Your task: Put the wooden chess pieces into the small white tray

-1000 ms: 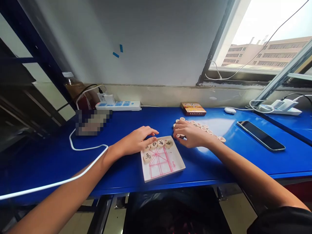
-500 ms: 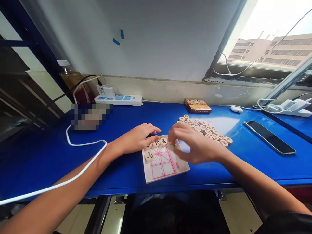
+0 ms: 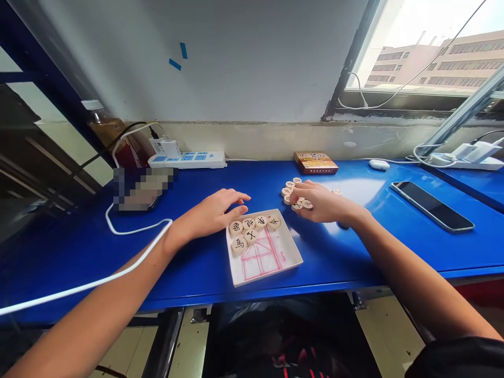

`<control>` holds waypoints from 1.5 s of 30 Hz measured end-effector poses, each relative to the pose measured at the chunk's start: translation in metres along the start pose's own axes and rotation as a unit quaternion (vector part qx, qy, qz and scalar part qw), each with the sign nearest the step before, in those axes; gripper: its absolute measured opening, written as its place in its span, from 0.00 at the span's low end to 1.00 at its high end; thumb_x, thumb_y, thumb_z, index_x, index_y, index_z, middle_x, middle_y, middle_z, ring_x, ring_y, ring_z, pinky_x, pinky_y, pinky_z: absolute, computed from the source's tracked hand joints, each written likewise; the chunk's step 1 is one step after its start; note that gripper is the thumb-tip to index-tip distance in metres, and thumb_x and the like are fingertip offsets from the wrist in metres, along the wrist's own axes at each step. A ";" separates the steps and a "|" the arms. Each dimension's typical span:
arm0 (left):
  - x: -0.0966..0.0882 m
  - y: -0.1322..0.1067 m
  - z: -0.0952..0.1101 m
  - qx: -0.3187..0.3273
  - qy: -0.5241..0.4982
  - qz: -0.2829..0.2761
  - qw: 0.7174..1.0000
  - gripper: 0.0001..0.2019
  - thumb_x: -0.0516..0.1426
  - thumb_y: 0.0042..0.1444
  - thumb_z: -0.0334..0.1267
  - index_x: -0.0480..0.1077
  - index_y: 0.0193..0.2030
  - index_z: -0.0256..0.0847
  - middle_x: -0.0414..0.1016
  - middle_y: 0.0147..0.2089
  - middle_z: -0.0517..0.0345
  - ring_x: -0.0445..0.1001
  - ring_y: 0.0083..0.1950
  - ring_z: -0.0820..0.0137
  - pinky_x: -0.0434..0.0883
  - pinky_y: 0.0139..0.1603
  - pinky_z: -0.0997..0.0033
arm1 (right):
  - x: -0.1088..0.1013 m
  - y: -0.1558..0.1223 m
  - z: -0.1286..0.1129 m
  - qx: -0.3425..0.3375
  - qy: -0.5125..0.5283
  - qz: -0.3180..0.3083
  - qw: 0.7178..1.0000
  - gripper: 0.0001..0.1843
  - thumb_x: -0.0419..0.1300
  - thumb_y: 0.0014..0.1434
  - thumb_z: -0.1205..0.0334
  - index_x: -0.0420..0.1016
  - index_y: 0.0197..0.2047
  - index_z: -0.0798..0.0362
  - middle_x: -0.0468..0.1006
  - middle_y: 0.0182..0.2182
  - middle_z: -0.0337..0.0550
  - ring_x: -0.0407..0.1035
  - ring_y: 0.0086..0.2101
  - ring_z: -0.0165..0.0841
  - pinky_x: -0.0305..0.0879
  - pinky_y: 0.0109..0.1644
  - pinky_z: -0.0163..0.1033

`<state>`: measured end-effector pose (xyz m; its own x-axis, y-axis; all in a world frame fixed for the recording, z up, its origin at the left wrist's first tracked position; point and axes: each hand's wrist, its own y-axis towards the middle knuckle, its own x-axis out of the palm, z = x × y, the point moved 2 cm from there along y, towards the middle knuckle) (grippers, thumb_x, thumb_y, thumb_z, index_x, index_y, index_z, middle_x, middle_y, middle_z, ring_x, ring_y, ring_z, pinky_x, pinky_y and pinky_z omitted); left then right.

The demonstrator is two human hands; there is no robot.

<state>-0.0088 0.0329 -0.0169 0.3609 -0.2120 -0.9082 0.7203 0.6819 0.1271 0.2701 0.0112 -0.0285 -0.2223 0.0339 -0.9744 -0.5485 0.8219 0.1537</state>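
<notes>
A shallow white box tray (image 3: pixel 291 252) with red lines drawn on its floor lies near the table's front edge. Inside it, several round wooden Chinese chess pieces (image 3: pixel 249 223) with black characters line the back and left. My left hand (image 3: pixel 214 212) rests at the tray's back left corner, thumb and fingers apart, holding nothing. To the right of the tray, my right hand (image 3: pixel 325 202) reaches over the loose pile of chess pieces (image 3: pixel 289 185). Its thumb and fingers close around a chess piece (image 3: pixel 297 206) at the pile's near edge. The hand hides much of the pile.
Behind the pile sits a red and yellow cardboard box (image 3: pixel 316 163). A black phone (image 3: pixel 432 206) and a white earbud case (image 3: pixel 379 165) lie to the right. A white power strip (image 3: pixel 187 159) stands along the wall. A white cable (image 3: pixel 118 281) crosses above my left forearm.
My right hand has moved from over the tray to the loose pile behind it on the right. Another chess piece now shows in the tray's second row. My left hand stays nearly still.
</notes>
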 end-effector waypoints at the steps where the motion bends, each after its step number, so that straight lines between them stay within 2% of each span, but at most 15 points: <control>1: -0.001 0.001 -0.004 -0.009 0.005 0.009 1.000 0.21 0.47 0.64 0.51 0.67 0.56 0.40 0.71 0.50 0.52 0.67 0.52 0.62 0.64 0.53 0.62 | 0.000 0.000 -0.002 -0.003 -0.004 -0.008 1.000 0.05 0.56 0.55 0.65 0.68 0.38 0.50 0.71 0.40 0.43 0.63 0.43 0.38 0.59 0.48 0.46; 6: -0.007 0.001 -0.013 -0.034 0.023 0.031 0.999 0.22 0.46 0.63 0.51 0.67 0.55 0.41 0.72 0.48 0.52 0.67 0.52 0.61 0.64 0.53 0.61 | -0.004 -0.003 -0.019 -0.024 -0.009 -0.030 0.999 0.08 0.55 0.54 0.69 0.67 0.39 0.51 0.72 0.42 0.43 0.64 0.42 0.37 0.57 0.49 0.45; 12: -0.005 0.001 -0.014 -0.030 0.026 0.010 0.999 0.22 0.46 0.64 0.51 0.66 0.56 0.40 0.72 0.49 0.52 0.67 0.53 0.62 0.63 0.54 0.62 | -0.002 -0.007 -0.030 -0.029 -0.032 -0.031 0.999 0.11 0.56 0.52 0.70 0.67 0.41 0.52 0.70 0.42 0.45 0.61 0.44 0.39 0.54 0.50 0.48; 15: -0.004 0.001 -0.012 -0.028 0.014 0.002 1.000 0.22 0.47 0.64 0.51 0.66 0.56 0.40 0.72 0.48 0.52 0.68 0.52 0.62 0.64 0.53 0.63 | -0.005 -0.007 -0.038 -0.036 -0.014 -0.011 0.999 0.11 0.56 0.49 0.73 0.65 0.38 0.53 0.70 0.39 0.44 0.60 0.41 0.37 0.56 0.47 0.44; 19: -0.003 -0.003 0.001 -0.012 -0.012 -0.071 0.997 0.25 0.50 0.62 0.55 0.63 0.60 0.44 0.69 0.55 0.53 0.66 0.55 0.62 0.63 0.54 0.66 | -0.014 -0.009 -0.059 -0.076 0.057 0.045 0.995 0.14 0.55 0.48 0.75 0.61 0.37 0.53 0.67 0.36 0.41 0.59 0.37 0.31 0.57 0.40 0.36; 22: -0.003 -0.009 0.015 -0.001 0.010 -0.141 0.990 0.31 0.54 0.58 0.57 0.55 0.65 0.50 0.63 0.61 0.54 0.61 0.60 0.57 0.59 0.58 0.60 | -0.016 -0.010 -0.074 -0.099 0.094 0.075 0.988 0.13 0.55 0.50 0.75 0.62 0.39 0.53 0.65 0.37 0.41 0.59 0.36 0.30 0.57 0.38 0.34; 25: -0.003 -0.014 0.023 0.015 0.033 -0.172 0.984 0.36 0.58 0.55 0.54 0.50 0.68 0.54 0.59 0.65 0.57 0.56 0.63 0.56 0.54 0.62 0.56 | -0.010 -0.007 -0.084 -0.137 0.112 0.095 0.980 0.11 0.53 0.53 0.75 0.63 0.40 0.53 0.66 0.37 0.42 0.60 0.36 0.30 0.59 0.40 0.35; 28: -0.003 -0.016 0.023 0.015 0.043 -0.159 0.986 0.34 0.56 0.58 0.54 0.50 0.68 0.53 0.59 0.64 0.55 0.56 0.64 0.56 0.52 0.63 0.56 | -0.001 -0.003 -0.090 -0.178 0.101 0.072 0.976 0.10 0.51 0.55 0.77 0.64 0.37 0.54 0.68 0.36 0.43 0.61 0.36 0.30 0.60 0.42 0.35; 31: -0.002 -0.015 0.023 0.015 0.042 -0.156 0.987 0.31 0.53 0.60 0.55 0.51 0.67 0.51 0.60 0.63 0.53 0.57 0.63 0.56 0.52 0.62 0.57 | 0.006 -0.002 -0.092 -0.188 0.081 0.059 0.977 0.08 0.51 0.57 0.77 0.63 0.35 0.55 0.69 0.34 0.43 0.62 0.36 0.30 0.60 0.41 0.35; 37: -0.004 -0.013 0.025 0.004 0.035 -0.157 0.987 0.26 0.51 0.63 0.51 0.54 0.66 0.50 0.64 0.61 0.54 0.60 0.61 0.58 0.53 0.61 0.58 | 0.014 -0.001 -0.094 -0.185 0.081 0.074 0.977 0.08 0.49 0.60 0.75 0.63 0.41 0.56 0.70 0.39 0.48 0.63 0.43 0.33 0.60 0.42 0.35; 39: -0.005 -0.013 0.024 0.006 0.036 -0.148 0.988 0.25 0.50 0.64 0.50 0.55 0.66 0.50 0.65 0.60 0.54 0.61 0.60 0.58 0.55 0.61 0.59 | 0.014 -0.001 -0.093 -0.179 0.069 0.069 0.979 0.08 0.50 0.60 0.75 0.64 0.42 0.56 0.71 0.39 0.48 0.62 0.42 0.34 0.60 0.43 0.37; 42: -0.004 -0.012 0.022 0.009 0.040 -0.129 0.991 0.25 0.48 0.64 0.52 0.55 0.66 0.49 0.66 0.59 0.53 0.61 0.60 0.58 0.55 0.61 0.59 | 0.012 0.001 -0.091 -0.174 0.039 0.070 0.981 0.08 0.52 0.59 0.74 0.67 0.41 0.57 0.71 0.37 0.48 0.60 0.40 0.35 0.59 0.44 0.40; 45: -0.003 -0.012 0.024 0.015 0.039 -0.130 0.991 0.29 0.50 0.62 0.56 0.55 0.66 0.48 0.65 0.60 0.53 0.60 0.60 0.59 0.54 0.61 0.60 | 0.011 0.001 -0.090 -0.180 0.026 0.081 0.980 0.06 0.54 0.59 0.70 0.69 0.41 0.56 0.71 0.39 0.47 0.60 0.42 0.36 0.58 0.46 0.41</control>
<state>-0.0044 0.0089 -0.0061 0.1153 -0.3218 -0.9398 0.8002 0.5906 -0.1041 0.1946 -0.0391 -0.0243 -0.3658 0.1105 -0.9241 -0.7496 0.5535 0.3629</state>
